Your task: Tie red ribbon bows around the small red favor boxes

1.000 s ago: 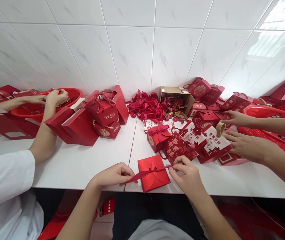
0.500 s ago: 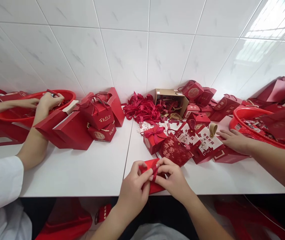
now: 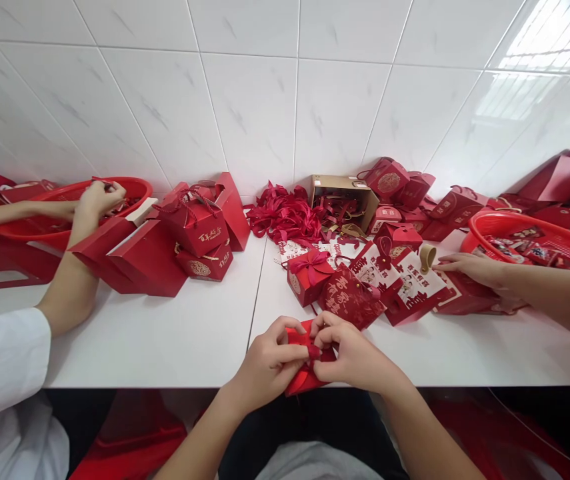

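A small red gift box (image 3: 301,385) stands at the table's front edge, between my two hands. Dark red ribbon (image 3: 313,351) crosses its top. My left hand (image 3: 272,360) pinches the ribbon from the left, its fingers closed over the box top. From the right, my right hand (image 3: 347,350) closes thumb and fingertips on the same ribbon; the fingers partly hide the knot or loop. Just behind stand a finished-looking red box with a bow (image 3: 309,275) and a patterned red box with gold lettering (image 3: 349,297).
Loose ribbons (image 3: 285,213) lie near the wall beside a cardboard box (image 3: 371,203). Red boxes (image 3: 197,230) are stacked at left. A person's hand (image 3: 97,200) works over a red basket (image 3: 139,183); another person's hand (image 3: 469,267) touches a box near the right basket (image 3: 477,230).
My fingers have shifted on the ribbon, drawing closer together over the box top. At right, the other person's hands have moved onto a box, and the red item over the basket is gone.
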`<state>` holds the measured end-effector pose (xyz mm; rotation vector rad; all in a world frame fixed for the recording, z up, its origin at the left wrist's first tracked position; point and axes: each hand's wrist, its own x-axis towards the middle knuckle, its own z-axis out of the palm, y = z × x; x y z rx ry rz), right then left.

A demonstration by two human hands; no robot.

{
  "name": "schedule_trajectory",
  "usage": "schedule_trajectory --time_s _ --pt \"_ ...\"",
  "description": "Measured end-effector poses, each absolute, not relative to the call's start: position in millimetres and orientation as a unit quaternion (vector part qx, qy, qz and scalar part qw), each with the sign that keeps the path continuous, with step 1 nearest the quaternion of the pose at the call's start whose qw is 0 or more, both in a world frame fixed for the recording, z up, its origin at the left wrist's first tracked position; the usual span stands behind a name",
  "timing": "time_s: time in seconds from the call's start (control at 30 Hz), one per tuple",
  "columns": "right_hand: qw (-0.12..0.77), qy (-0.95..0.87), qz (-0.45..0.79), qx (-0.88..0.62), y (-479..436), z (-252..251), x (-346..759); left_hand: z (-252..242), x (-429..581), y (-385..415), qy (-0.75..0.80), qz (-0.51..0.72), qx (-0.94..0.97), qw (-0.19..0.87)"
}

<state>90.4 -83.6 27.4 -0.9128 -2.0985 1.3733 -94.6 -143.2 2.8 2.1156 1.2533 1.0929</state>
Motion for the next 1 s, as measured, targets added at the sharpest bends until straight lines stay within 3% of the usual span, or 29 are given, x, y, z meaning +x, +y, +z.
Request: schedule_trajectory --time_s 0.2,0.43,0.67,0.73,0.9,1.0 --pt "0.239 -0.763 0.492 -0.344 -86 30 94 -1 -96 -143 0.477 0.449 0.717 0.240" --pt "0.234 -0.783 0.445 -0.368 -78 24 115 7 -124 -149 0.605 0.361 0.681 0.201" --pt "0.261 -0.777 0.448 -0.357 -81 20 113 17 -130 -145 0.466 0.350 0.722 0.373" --pt "0.256 -0.776 0.462 -0.346 -82 20 112 20 -132 -140 0.462 0.321 0.754 0.337" --pt "0.230 -0.778 0.470 -0.346 -84 23 114 20 -141 -129 0.534 0.227 0.810 0.084" --pt "0.226 -0.780 0.470 -0.345 -86 26 113 16 -144 -127 0.547 0.209 0.810 -0.007"
